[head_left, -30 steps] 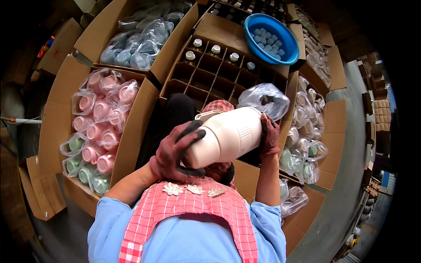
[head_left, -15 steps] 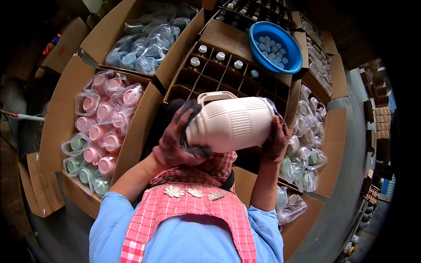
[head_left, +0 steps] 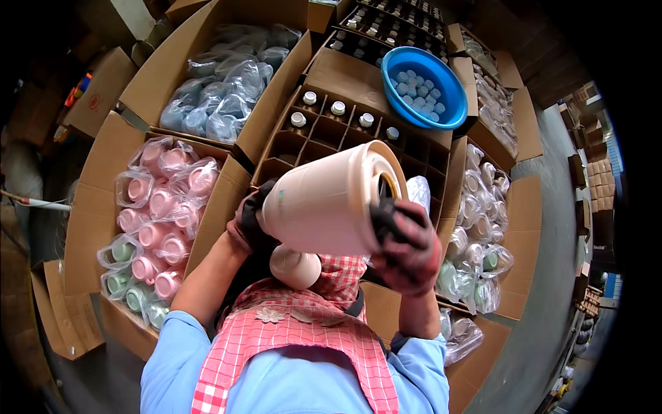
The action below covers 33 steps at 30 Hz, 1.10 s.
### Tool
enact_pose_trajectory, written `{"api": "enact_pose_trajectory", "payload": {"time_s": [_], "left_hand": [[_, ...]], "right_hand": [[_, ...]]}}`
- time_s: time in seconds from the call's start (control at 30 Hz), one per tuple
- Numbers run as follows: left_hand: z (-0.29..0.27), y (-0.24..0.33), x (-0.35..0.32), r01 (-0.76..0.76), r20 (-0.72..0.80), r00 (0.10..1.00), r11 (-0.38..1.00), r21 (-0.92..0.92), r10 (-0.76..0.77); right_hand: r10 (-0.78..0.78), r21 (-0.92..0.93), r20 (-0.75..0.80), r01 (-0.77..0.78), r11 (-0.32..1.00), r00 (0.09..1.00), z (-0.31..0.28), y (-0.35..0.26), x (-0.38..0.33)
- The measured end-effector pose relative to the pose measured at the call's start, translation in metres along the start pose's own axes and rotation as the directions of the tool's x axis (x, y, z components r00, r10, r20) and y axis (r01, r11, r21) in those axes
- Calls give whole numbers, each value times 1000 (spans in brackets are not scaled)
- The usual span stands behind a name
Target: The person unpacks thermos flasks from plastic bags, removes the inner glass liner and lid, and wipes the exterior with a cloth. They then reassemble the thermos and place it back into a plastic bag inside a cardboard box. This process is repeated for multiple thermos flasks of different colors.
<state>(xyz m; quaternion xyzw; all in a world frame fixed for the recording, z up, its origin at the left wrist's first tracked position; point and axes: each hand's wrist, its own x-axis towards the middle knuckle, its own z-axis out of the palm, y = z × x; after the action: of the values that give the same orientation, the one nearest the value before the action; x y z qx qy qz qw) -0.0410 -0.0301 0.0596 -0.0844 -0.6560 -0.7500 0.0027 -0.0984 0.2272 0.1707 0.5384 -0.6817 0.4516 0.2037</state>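
I have the pale pink jug (head_left: 321, 200) tipped on its side in the middle of the frame. My left hand (head_left: 252, 219) grips its left end. My right hand (head_left: 408, 248) is blurry at its round right end, so I can't tell if it's holding on. A blue tub (head_left: 455, 93) of little white caps (head_left: 418, 101) sits toward the upper right.
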Motion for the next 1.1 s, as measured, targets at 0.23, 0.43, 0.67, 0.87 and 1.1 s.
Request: {"api": "enact_pose_trajectory", "payload": {"time_s": [0.23,0.43,0.67,0.87,1.1], "left_hand": [[-12,4,4,-203,-289,946,962,-181,145],[-13,44,7,-479,-74,702,547,687,708],[-20,25,-5,-288,-300,836,833,473,459],[-48,-11,1,-49,-141,990,975,-218,18],[-74,-58,-10,172,114,981,977,-125,-158]], "right_hand": [[315,243,-87,-286,927,945,-13,15,17],[691,914,106,-344,215,715,20,106,-82],[631,394,-160,-537,746,759,34,53,3],[-119,-62,146,129,990,982,13,18,38],[-308,-6,421,342,940,854,29,-21,19]]}}
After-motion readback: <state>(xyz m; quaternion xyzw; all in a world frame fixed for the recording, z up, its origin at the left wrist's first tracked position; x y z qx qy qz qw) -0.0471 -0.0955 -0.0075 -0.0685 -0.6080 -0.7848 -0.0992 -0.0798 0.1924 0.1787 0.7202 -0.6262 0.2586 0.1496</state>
